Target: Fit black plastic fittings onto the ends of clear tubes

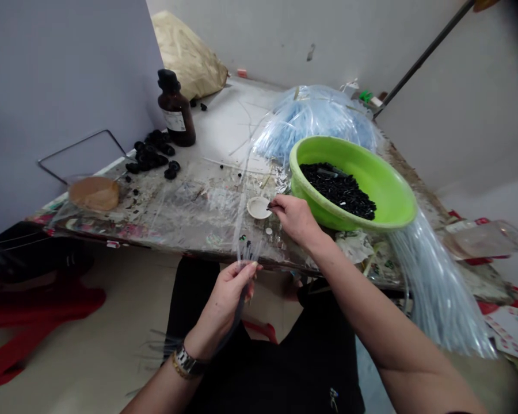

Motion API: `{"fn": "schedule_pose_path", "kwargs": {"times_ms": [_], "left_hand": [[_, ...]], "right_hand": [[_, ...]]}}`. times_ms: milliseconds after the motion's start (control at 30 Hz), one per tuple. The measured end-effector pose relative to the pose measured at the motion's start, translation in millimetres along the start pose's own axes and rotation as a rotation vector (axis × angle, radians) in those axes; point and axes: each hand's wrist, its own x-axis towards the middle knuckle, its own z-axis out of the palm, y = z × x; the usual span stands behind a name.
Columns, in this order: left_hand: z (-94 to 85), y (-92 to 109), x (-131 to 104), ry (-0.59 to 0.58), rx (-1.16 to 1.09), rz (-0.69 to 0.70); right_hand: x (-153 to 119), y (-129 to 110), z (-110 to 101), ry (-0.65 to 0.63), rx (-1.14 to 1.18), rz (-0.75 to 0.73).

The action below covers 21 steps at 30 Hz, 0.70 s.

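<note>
**Your left hand (231,293) grips thin clear tubes (244,251); your right hand (297,221) pinches a dark piece (270,206)**

Your left hand is closed around the tubes just in front of the counter's near edge. Their tips stand up above your thumb, probably gathered this way to keep the ends together and within reach of the other hand. The rest of them trail below your fist, past your wrist. Dark bits show among the tips, too small to make out.

Ahead and to the right, your right hand holds its piece between thumb and fingertips, a grip that seems suited to something so small. It is at the rim of a small white dish (255,209).

Just beyond that hand, to its right, a green basin (397,198) holds many black pieces (339,190), presumably set close for easy picking. Behind the basin lies a large bluish bundle (315,118). Farther left, across the counter (185,201), stands a brown bottle (182,118).
</note>
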Motion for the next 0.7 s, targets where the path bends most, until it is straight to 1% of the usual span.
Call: {"fn": "schedule_pose_path", "kwargs": {"times_ms": [167,300,467,700], "left_hand": [[-3.2,-1,0,0.003,-0.016,-0.005],[-3.5,1,-1,0.017,-0.010,-0.005],[-5.1,0,-2,0.011,-0.023,0.007],[-5.7,1,-3,0.006,-0.027,0.017]], "right_hand": [[10,-5,5,-0.064,-0.139,-0.034],[15,-10,6,-0.143,-0.306,-0.062],[18,-19,4,-0.211,-0.513,-0.102],[25,-35,3,-0.289,-0.591,-0.131]]}}
